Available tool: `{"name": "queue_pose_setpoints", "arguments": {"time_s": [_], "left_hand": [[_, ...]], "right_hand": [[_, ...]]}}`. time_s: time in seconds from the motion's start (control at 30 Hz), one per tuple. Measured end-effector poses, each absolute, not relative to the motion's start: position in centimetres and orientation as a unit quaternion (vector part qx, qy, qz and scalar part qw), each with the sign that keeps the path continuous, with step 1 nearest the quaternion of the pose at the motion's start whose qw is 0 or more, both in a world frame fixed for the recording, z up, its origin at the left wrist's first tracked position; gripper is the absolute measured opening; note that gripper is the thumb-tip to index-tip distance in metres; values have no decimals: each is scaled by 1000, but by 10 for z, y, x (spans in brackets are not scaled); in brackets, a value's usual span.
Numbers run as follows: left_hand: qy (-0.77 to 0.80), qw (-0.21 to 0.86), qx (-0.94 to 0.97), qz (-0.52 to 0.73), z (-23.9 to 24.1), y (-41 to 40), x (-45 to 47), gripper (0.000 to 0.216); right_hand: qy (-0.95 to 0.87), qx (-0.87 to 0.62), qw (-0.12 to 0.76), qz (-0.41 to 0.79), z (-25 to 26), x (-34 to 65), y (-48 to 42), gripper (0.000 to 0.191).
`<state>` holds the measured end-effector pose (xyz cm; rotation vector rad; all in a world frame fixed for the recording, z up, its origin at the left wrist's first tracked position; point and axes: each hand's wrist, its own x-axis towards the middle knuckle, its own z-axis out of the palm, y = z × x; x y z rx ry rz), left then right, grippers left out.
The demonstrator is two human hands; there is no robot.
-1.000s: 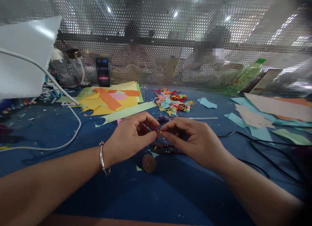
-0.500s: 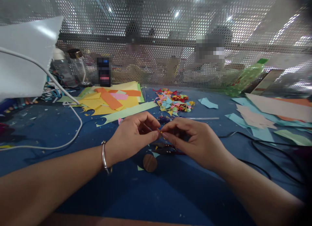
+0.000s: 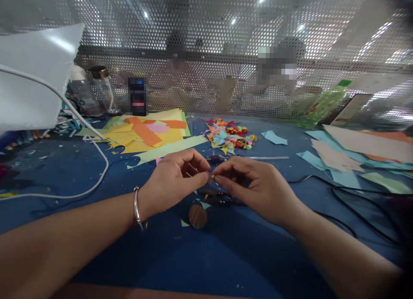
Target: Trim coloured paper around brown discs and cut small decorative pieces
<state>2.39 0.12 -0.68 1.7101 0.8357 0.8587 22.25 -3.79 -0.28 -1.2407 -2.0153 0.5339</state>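
Observation:
Both hands meet over the blue table, fingertips almost touching. My left hand point(image 3: 180, 174), with a silver bracelet at the wrist, pinches one side of a tiny yellow-orange piece point(image 3: 211, 177) that looks like paper. From the other side my right hand point(image 3: 254, 178) pinches the same piece between thumb and forefinger. Its shape is mostly covered by the fingers. Just below lies a dark pair of scissors point(image 3: 216, 197), partly behind my right hand. A round brown wooden disc point(image 3: 198, 217) sits nearer to me. Beyond the fingers is a heap of small coloured paper cut-outs point(image 3: 229, 135).
Yellow and orange paper sheets point(image 3: 151, 131) lie at the back left. Pink and blue sheets point(image 3: 368, 144) spread at the right. A white cable point(image 3: 103, 170) and black cables point(image 3: 348, 200) cross the table. A perforated metal screen point(image 3: 206, 66) closes off the back.
A little more of the yellow-orange piece shows between the fingertips, which have parted slightly. Otherwise both hands and the things on the table stay in place.

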Motion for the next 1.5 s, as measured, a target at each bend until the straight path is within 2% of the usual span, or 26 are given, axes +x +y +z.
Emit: {"name": "queue_pose_setpoints", "arguments": {"time_s": [0.3, 0.57, 0.93, 1.3, 1.5], "left_hand": [[351, 520, 681, 379, -7, 4, 25, 18], [369, 622, 616, 313, -2, -5, 29, 30], [381, 722, 491, 304, -2, -2, 30, 28], [387, 702, 458, 383, 0, -5, 33, 26], [400, 661, 491, 404, -2, -3, 33, 25]], "right_hand": [[-759, -487, 379, 207, -3, 222, -37, 10], [-755, -495, 380, 204, -4, 223, -36, 10], [-772, -484, 368, 187, -4, 223, -36, 10], [-777, -490, 371, 133, -5, 222, -35, 10], [-762, -505, 373, 157, -8, 222, -34, 11]]}}
